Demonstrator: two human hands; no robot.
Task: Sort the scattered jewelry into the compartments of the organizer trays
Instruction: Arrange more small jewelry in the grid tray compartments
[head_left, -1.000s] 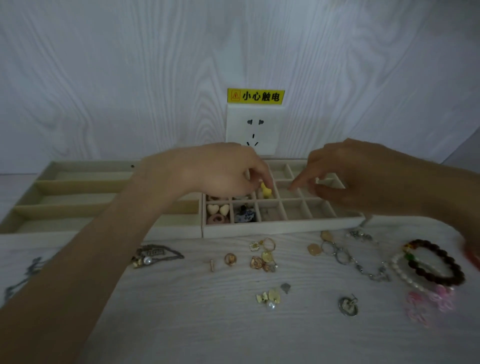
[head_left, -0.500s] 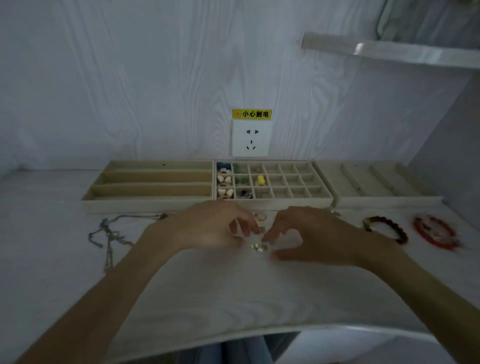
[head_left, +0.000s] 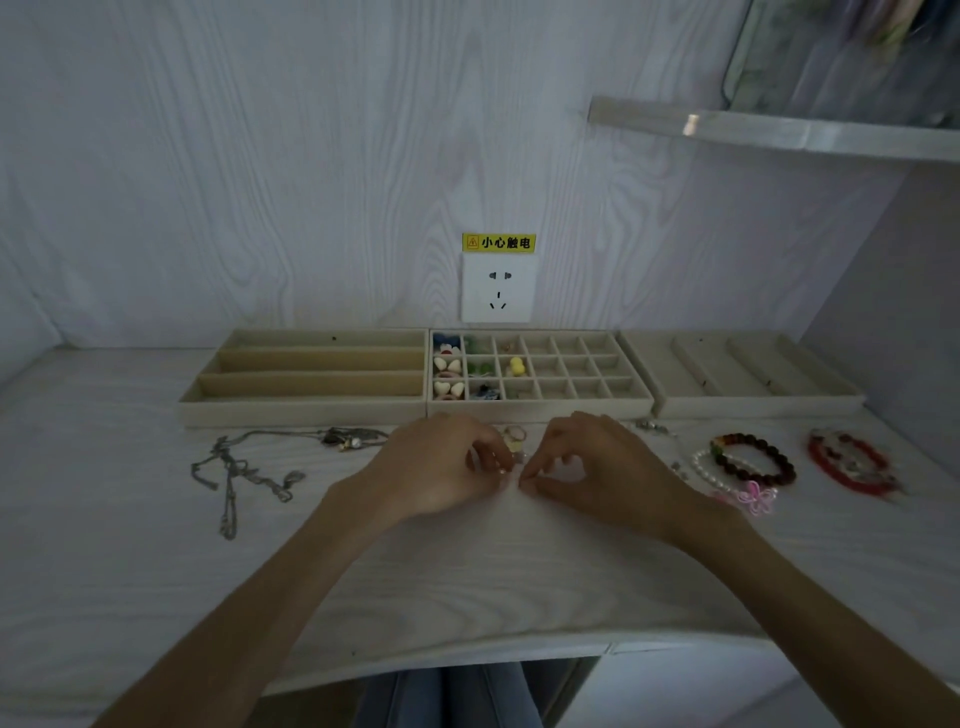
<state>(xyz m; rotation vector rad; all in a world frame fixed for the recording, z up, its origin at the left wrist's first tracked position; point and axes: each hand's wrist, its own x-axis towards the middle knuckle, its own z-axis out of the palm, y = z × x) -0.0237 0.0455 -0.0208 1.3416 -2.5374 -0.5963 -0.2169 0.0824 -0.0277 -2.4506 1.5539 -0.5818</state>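
Small pale jewelry pieces (head_left: 514, 457), rings and charms too tiny to tell apart, are lying scattered on the white wood-grain tabletop (head_left: 467, 571) just near of the middle tray, within easy reach of both hands. Left hand (head_left: 441, 467) and right hand (head_left: 597, 467) are meeting over them, fingers curled and tips drawn together as if picking; whether either is actually pinching a piece cannot be told.

Beige grid tray with many small compartments (head_left: 540, 410) is sitting just beyond, its left columns already holding white heart beads, green bits and a yellow charm (head_left: 516, 366); the right columns are showing bare, so small items probably belong there.

Beige tray with long channels (head_left: 306, 410) is standing at left, suited to the tangled silver chains (head_left: 234, 478) lying near it. Beige tray with angled ridges (head_left: 748, 405) is waiting at right, beyond the dark brown bead bracelet (head_left: 753, 460), white pearl bracelet (head_left: 706, 470), pink knot charm (head_left: 756, 496) and red bracelet (head_left: 852, 462).

Nothing is blocking the way to the trays. A white wall socket (head_left: 497, 288) with a yellow warning label is fixed on the wall behind.
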